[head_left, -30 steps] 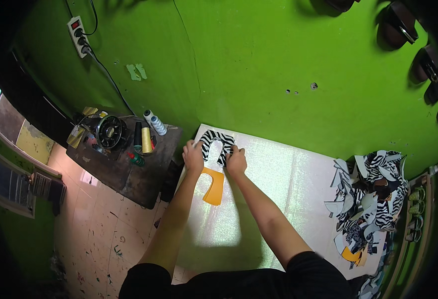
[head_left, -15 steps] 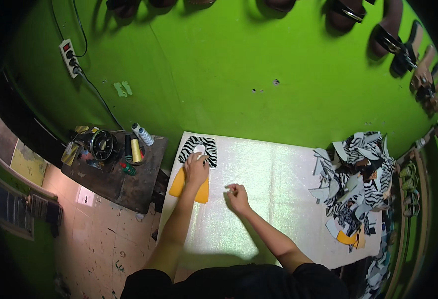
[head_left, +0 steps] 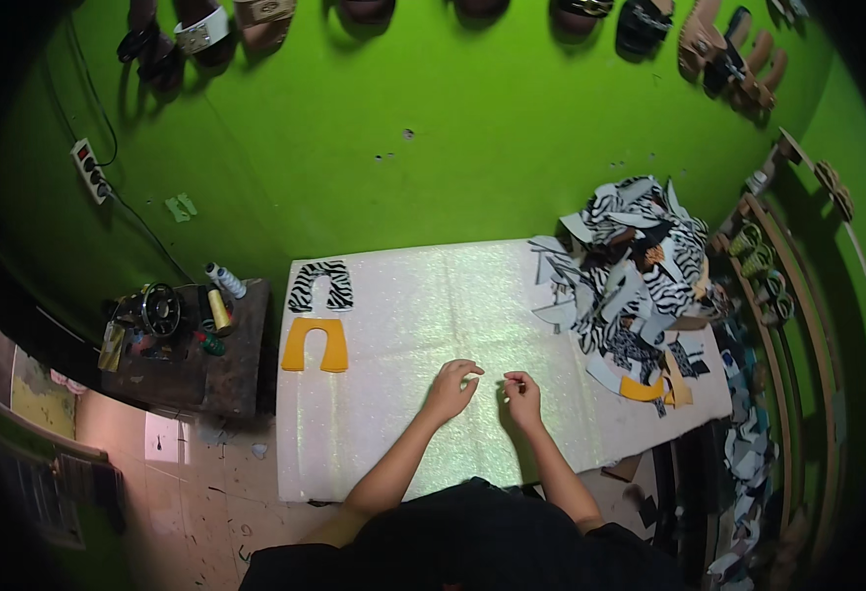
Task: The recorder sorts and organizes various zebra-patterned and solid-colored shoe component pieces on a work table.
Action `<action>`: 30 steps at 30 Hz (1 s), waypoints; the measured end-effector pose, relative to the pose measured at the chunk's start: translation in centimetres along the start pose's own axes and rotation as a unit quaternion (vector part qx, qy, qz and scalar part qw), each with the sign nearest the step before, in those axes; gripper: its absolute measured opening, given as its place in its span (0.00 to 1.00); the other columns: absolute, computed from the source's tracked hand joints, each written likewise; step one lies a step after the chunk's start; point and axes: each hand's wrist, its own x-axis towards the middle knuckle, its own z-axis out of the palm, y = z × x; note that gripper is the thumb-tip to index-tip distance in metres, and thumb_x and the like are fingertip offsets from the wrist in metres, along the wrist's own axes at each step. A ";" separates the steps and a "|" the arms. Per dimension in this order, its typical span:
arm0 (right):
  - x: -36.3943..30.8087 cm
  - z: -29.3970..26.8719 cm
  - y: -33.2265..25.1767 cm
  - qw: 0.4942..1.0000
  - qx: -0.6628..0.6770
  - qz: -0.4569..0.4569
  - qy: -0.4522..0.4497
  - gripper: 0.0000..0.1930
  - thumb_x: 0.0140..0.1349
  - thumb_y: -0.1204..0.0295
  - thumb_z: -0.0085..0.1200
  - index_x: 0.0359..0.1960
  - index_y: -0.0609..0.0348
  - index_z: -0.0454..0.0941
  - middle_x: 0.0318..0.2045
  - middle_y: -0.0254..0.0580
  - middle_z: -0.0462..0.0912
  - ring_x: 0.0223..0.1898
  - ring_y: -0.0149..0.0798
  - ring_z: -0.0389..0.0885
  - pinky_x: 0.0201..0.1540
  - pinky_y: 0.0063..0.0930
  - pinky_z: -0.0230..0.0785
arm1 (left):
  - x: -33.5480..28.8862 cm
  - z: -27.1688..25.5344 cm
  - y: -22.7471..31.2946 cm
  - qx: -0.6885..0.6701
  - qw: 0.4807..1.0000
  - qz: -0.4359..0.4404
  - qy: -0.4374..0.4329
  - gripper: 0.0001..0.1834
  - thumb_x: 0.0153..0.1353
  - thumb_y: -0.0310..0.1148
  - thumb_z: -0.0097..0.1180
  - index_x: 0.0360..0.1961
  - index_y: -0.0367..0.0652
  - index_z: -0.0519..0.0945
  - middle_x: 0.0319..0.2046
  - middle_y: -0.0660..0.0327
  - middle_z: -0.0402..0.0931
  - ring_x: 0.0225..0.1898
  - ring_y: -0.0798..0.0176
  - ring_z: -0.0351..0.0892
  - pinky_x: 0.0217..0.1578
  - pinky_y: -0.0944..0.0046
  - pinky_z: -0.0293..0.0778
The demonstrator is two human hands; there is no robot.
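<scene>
My left hand hovers over the middle of the pale, shiny sheet that covers the table. Its fingers are loosely bent and apart, with nothing visible in them. Just to its right, my right hand has its thumb and fingers pinched together; whatever may be between them is too small to make out. The hands do not touch. At the sheet's left side lies a zebra-print U-shaped piece, its opening toward me. Directly below it rests a yellow U-shaped piece.
Zebra-print, white and grey scraps form a heap on the table's right side, with a yellow scrap at its near edge. A dark sewing machine table stands left, carrying thread spools. Sandals hang on the green wall.
My left hand has left the zebra-print piece and come right, beside my right hand. Both U-shaped pieces are now uncovered. The whole view has shifted toward the right.
</scene>
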 end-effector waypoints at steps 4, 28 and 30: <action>0.1 -5.3 1.3 0.998 0.000 -0.028 0.054 0.06 0.54 0.75 0.47 0.33 0.62 0.74 0.22 0.29 0.71 0.22 0.21 0.63 0.27 0.16 0.58 | 0.0 3.0 2.8 -0.066 0.996 -0.008 -0.067 0.09 0.52 0.28 0.49 0.35 0.41 0.76 0.39 0.53 0.71 0.44 0.52 0.69 0.47 0.60 0.64; 3.7 -28.2 0.5 0.991 0.090 -0.046 0.090 0.07 0.54 0.78 0.48 0.35 0.65 0.72 0.26 0.35 0.74 0.25 0.24 0.71 0.29 0.14 0.64 | 16.0 22.3 13.8 0.016 0.986 0.148 -0.071 0.22 0.47 0.31 0.52 0.46 0.39 0.67 0.52 0.44 0.59 0.54 0.45 0.60 0.53 0.58 0.58; 3.7 -28.9 0.6 0.991 0.086 -0.042 0.091 0.07 0.54 0.78 0.48 0.35 0.65 0.72 0.26 0.35 0.74 0.26 0.24 0.71 0.30 0.14 0.64 | 17.8 23.0 14.0 0.066 0.985 0.150 -0.060 0.26 0.46 0.30 0.52 0.50 0.41 0.64 0.54 0.42 0.56 0.56 0.43 0.56 0.55 0.57 0.55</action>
